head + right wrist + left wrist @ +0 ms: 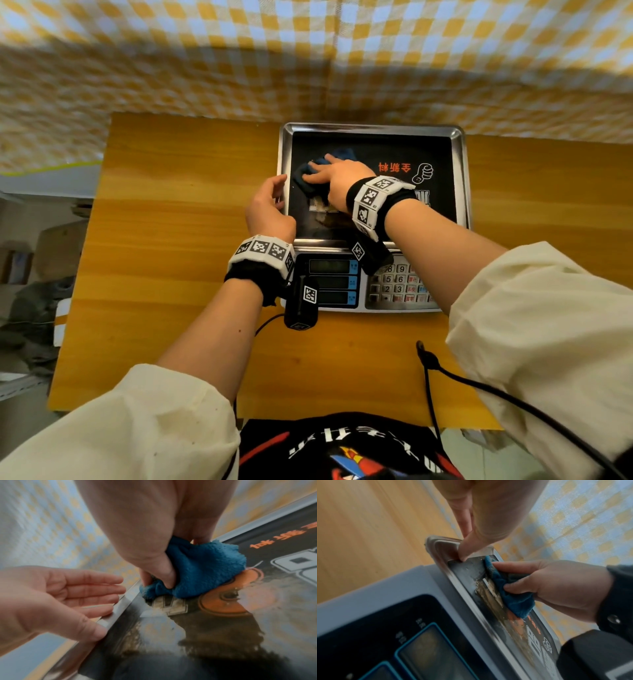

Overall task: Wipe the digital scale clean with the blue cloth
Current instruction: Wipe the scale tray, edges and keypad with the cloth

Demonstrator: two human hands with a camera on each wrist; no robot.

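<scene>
The digital scale (373,130) stands on the wooden table, its steel pan lined with a glossy black printed sheet. My right hand (337,180) grips the bunched blue cloth (310,171) and presses it onto the pan's left part; the cloth (197,569) is wadded under the thumb and fingers, next to a brownish smear (169,607). My left hand (270,205) lies with relaxed fingers against the pan's left rim (436,543), its thumb (471,543) touching the rim's inner edge. The right hand (556,585) with the cloth (513,599) also shows in the left wrist view.
The scale's display windows (330,281) and keypad (397,284) face me at the near side. The wooden table (171,240) stretches left of the scale. A checked yellow and white cloth (308,51) hangs behind. A black cable (479,387) runs across the table's near right.
</scene>
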